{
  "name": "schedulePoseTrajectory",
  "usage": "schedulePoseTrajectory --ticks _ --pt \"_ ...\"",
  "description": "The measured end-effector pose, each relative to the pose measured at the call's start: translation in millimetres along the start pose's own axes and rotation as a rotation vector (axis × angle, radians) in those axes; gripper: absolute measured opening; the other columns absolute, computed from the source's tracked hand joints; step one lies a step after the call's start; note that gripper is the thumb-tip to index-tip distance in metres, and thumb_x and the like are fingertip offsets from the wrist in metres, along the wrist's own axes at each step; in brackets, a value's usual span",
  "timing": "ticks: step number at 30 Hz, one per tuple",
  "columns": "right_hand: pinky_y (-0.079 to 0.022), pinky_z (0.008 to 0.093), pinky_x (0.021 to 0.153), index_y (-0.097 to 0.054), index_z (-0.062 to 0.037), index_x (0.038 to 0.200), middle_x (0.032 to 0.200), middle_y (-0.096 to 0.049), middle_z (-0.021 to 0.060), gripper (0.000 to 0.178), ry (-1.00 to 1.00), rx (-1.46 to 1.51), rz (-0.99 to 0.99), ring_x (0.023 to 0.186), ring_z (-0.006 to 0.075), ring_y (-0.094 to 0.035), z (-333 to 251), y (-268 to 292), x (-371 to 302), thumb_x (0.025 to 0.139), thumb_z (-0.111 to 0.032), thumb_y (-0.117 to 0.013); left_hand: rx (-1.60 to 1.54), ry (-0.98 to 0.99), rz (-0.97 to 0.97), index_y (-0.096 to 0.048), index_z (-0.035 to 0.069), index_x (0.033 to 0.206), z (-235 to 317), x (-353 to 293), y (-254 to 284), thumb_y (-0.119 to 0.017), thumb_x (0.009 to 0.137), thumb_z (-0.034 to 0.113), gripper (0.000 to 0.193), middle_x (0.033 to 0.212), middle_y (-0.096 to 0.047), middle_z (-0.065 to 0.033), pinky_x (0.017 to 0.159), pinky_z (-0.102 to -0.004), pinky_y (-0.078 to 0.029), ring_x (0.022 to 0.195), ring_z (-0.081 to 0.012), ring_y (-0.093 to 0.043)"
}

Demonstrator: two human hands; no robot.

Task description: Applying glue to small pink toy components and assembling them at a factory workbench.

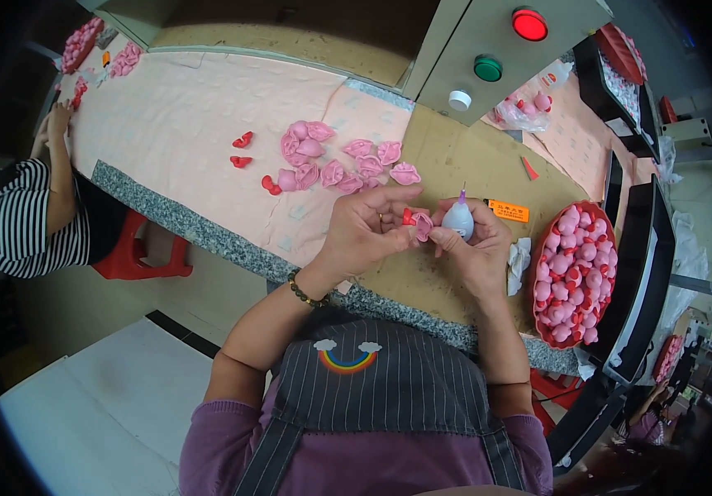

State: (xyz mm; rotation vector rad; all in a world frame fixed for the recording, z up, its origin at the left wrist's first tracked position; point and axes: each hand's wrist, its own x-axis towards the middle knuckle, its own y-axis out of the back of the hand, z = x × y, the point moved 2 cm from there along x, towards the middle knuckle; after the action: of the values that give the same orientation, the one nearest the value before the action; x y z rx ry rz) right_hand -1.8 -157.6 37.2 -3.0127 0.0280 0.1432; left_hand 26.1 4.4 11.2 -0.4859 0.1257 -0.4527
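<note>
Between the fingertips of my left hand (364, 227) is a small pink cupped piece (423, 226) with a red part (408, 217) beside it. My right hand (478, 256) grips a small pale squeeze bottle (458, 218) with its thin purple nozzle pointing up. The right thumb and fingertips also come close to the pink piece; whether they touch it I cannot tell. Just beyond my left hand lie several hollow pink pieces (364, 169) on the pink cloth. Red parts (241, 162) lie to their left, and one rests against a round pink piece (287, 179).
A red basket (535, 277) full of pink-and-red pieces stands at the right, beside crumpled tissue (519, 266). An orange-labelled item (508, 210) lies beyond my right hand. A machine panel (476, 41) with buttons rises ahead. At far left works a person in a striped top (25, 219).
</note>
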Motion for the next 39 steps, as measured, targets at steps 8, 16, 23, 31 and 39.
schedulePoseTrajectory --ticks 8,16,23,31,39 --pt "-0.047 0.0198 0.052 -0.056 0.0039 0.093 0.077 -0.062 0.0065 0.019 -0.005 -0.047 0.049 0.061 0.0084 -0.057 -5.3 -1.4 -4.1 0.077 0.002 -0.065 0.040 0.010 -0.076 -0.057 -0.005 0.109 2.8 1.2 -0.2 -0.063 0.077 -0.004 0.033 0.095 -0.064 -0.0110 0.071 -0.0227 -0.052 0.085 -0.0137 -0.062" --pt "-0.042 0.0172 0.050 -0.059 0.0008 0.082 0.068 -0.059 0.0003 0.011 0.090 -0.289 0.094 0.058 0.0041 -0.054 -2.9 -4.7 -8.1 0.075 0.002 -0.068 0.092 0.004 -0.067 -0.051 -0.004 0.118 0.4 3.1 -2.0 -0.061 0.077 -0.004 0.042 0.085 -0.063 -0.0048 0.063 -0.0174 -0.046 0.075 -0.0047 -0.058" --pt "-0.045 0.0250 0.067 -0.041 0.0008 0.107 0.089 -0.059 0.0113 0.024 0.042 0.031 -0.040 0.079 0.0147 -0.058 -15.6 2.4 0.4 0.088 -0.011 -0.050 -0.164 0.009 0.158 -0.049 -0.003 0.121 0.2 7.5 -2.7 -0.054 0.083 -0.003 0.038 0.093 -0.062 -0.0092 0.069 -0.0244 -0.052 0.077 -0.0121 -0.061" --pt "-0.045 0.0244 0.065 -0.055 0.0034 0.091 0.085 -0.062 0.0114 0.023 0.233 -0.210 0.173 0.073 0.0139 -0.059 -37.3 28.3 -14.5 0.077 -0.011 -0.066 -0.320 0.068 -0.009 -0.052 -0.003 0.112 -2.1 5.2 8.1 -0.058 0.083 0.002 0.029 0.096 -0.061 -0.0135 0.070 -0.0271 -0.053 0.081 -0.0169 -0.062" --pt "-0.041 0.0221 0.058 -0.059 0.0037 0.088 0.075 -0.060 0.0089 0.026 0.573 -0.335 0.154 0.063 0.0110 -0.053 -48.1 20.5 -17.0 0.069 -0.005 -0.073 -0.320 0.039 -0.045 -0.053 -0.002 0.111 -5.3 5.8 9.0 -0.063 0.080 0.004 0.033 0.100 -0.061 -0.0122 0.070 -0.0256 -0.052 0.079 -0.0140 -0.061"
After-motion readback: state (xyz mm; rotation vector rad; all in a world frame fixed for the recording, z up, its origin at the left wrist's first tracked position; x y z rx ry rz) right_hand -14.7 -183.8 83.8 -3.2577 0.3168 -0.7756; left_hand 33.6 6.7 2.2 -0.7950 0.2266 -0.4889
